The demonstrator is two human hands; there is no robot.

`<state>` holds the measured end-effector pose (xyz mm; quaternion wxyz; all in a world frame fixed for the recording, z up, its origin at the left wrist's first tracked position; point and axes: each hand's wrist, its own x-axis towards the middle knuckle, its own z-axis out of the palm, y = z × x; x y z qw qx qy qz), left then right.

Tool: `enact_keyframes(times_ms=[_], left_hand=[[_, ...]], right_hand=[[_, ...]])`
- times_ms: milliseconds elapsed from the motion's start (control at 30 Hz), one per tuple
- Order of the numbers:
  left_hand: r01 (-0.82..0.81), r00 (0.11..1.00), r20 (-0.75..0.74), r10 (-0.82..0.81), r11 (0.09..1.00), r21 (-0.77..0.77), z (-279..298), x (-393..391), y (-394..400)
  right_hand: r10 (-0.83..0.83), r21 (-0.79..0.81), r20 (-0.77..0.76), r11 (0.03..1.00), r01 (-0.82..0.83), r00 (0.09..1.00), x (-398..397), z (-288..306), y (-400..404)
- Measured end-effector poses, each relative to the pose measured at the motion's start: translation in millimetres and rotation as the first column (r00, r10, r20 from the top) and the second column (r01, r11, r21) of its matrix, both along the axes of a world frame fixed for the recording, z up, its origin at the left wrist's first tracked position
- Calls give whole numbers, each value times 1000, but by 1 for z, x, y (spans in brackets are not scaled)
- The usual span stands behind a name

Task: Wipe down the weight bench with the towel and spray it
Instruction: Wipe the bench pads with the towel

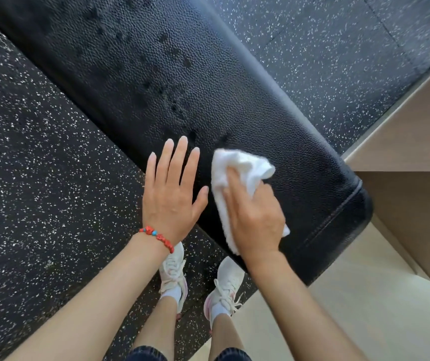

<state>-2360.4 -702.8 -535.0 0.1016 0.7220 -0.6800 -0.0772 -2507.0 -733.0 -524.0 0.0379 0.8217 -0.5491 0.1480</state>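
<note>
The black padded weight bench (156, 82) runs from the upper left down to the lower right, with dark wet spray spots along its middle. My right hand (254, 220) presses a white towel (237, 168) onto the pad near the bench's near end, its fingers curled over the cloth. My left hand (172, 188) lies flat on the bench's left edge beside the towel, fingers straight and spread, a red bead bracelet at the wrist. No spray bottle is in view.
Black speckled rubber floor (39, 165) lies on both sides of the bench. A beige wooden platform or wall (404, 152) stands at the right, close to the bench end. My white sneakers (174, 277) stand just in front of the bench.
</note>
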Motion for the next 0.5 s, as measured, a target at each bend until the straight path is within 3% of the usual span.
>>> enact_keyframes(times_ms=[133, 233, 367, 433, 500], left_hand=[[31, 999, -28, -31, 999, 11, 2, 6, 0], [39, 999, -26, -38, 999, 20, 3, 8, 2], [64, 996, -68, -64, 998, -15, 6, 14, -1], [40, 994, -95, -43, 998, -38, 8, 25, -2], [-30, 995, -96, 25, 999, -45, 9, 41, -8]], right_hand=[[138, -21, -68, 990, -140, 988, -3, 2, -13], [-47, -107, -145, 994, 32, 988, 7, 1, -63], [-284, -71, -7, 956, 283, 959, 25, -1, -116], [-301, -127, -77, 948, 290, 950, 28, -3, -100], [-169, -149, -116, 977, 151, 979, 35, -2, -56]])
